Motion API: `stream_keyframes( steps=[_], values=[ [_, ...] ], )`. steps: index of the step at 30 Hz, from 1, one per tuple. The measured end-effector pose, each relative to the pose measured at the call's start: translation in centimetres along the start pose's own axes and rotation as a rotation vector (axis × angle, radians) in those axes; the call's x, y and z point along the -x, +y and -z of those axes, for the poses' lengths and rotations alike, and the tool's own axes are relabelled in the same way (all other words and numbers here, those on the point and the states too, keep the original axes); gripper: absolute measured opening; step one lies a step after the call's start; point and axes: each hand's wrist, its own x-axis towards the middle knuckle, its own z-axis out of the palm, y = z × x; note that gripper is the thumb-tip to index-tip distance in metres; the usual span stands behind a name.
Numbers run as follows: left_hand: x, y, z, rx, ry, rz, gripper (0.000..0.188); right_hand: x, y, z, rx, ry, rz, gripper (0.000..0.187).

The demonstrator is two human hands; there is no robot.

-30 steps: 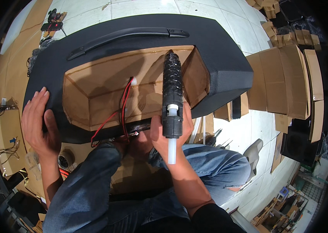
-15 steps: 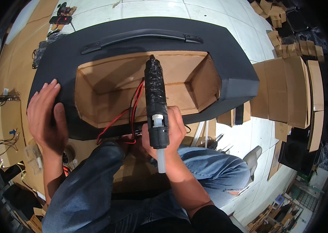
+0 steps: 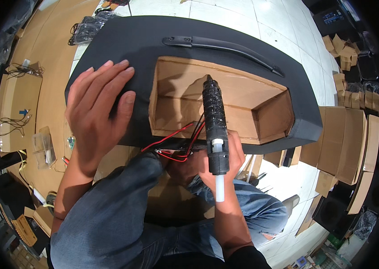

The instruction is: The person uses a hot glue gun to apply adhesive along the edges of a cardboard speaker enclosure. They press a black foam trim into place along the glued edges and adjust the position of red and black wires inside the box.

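A hot glue gun (image 3: 216,107), black with a pale glue stick poking from its rear, is gripped in my right hand (image 3: 233,154). Its nozzle points away from me, over the opening of a black box (image 3: 122,40). Bare brown panels (image 3: 230,92) line the box inside, with darker seams at the corners. Fingers stretched, my left hand (image 3: 102,101) rests on or just over the black face left of the opening. Red and black wires (image 3: 171,152) come out over the near edge. A black handle (image 3: 230,49) is fixed along the far side.
My knees are under the near side of the box. Opened cardboard boxes (image 3: 339,143) stand at the right on the white tiled floor (image 3: 225,15). To the left, a clear plastic container (image 3: 43,150) and loose cables (image 3: 17,125) lie around brown cardboard.
The box sits further right in view and is turned somewhat clockwise. My left hand has moved up and inward along its face. The glue gun remains in my right hand, also further right.
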Motion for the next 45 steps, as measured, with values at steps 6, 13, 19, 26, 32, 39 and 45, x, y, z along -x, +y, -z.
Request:
stream_keyframes(
  steps=[6, 13, 19, 26, 32, 39, 45],
  values=[
    [0.1, -0.3, -0.1, -0.007, 0.026, -0.020, 0.026, 1.0, 1.5, 2.2, 0.114, 0.041, -0.154, 0.037],
    [0.2, -0.4, 0.0, -0.013, 0.007, -0.034, 0.026, 3.9, 3.6, 6.5, 0.125, 0.055, -0.231, 0.030],
    [0.3, -0.3, -0.7, 0.032, 0.053, -0.032, 0.025, 9.6, 0.8, 10.3, 0.011, -0.003, -0.366, 0.048],
    [0.4, -0.7, 0.3, 0.233, 0.038, -0.091, 0.027, 9.1, -6.1, 17.1, -0.592, 0.353, -0.462, 0.062],
    [0.2, 1.0, 4.6, 0.890, -0.219, 0.169, 0.029, 5.9, -10.7, 23.6, -1.247, 0.368, -0.264, 0.059],
    [-4.2, 5.0, 14.7, 0.879, -0.921, -0.156, 0.043, 4.3, -14.4, 18.3, -1.086, 0.158, -0.336, 0.069],
    [-3.9, 5.8, 18.8, 0.822, -1.050, -0.086, 0.062, 0.3, -17.9, 11.5, -1.089, -0.015, -0.313, 0.059]
  ],
)
